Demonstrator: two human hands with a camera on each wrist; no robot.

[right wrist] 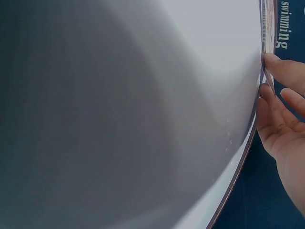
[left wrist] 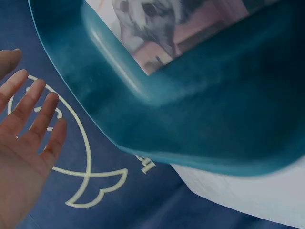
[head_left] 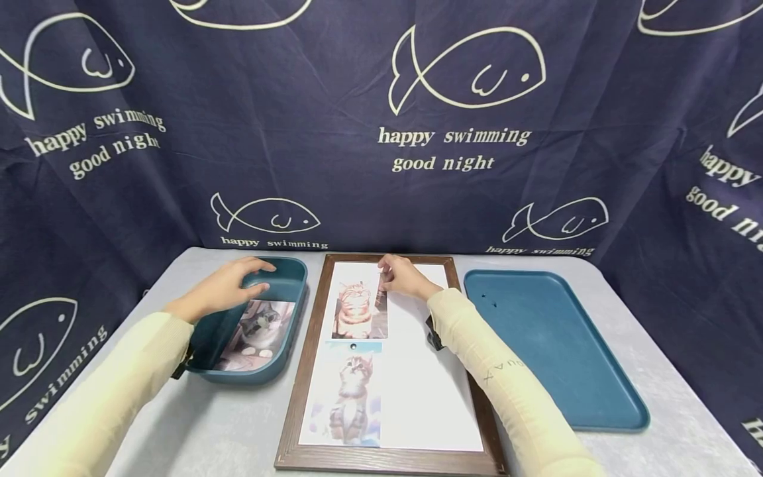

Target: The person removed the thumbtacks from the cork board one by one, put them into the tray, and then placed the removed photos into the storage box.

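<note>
My right hand pinches the upper right edge of an orange cat picture card, which lies at the upper left of a white board with a brown wooden frame. In the right wrist view, the thumb and fingers have the card's edge between them. Below it on the board is a kitten picture card with a small dark round spot near its top. Over a deep teal bin hovers my left hand, fingers spread and holding nothing. Inside the bin lies a grey-and-white cat picture card.
To the right of the board sits a shallow teal tray with small dark marks near its upper left. A light grey table bears everything. Behind it hangs a dark blue curtain printed with fish and lettering.
</note>
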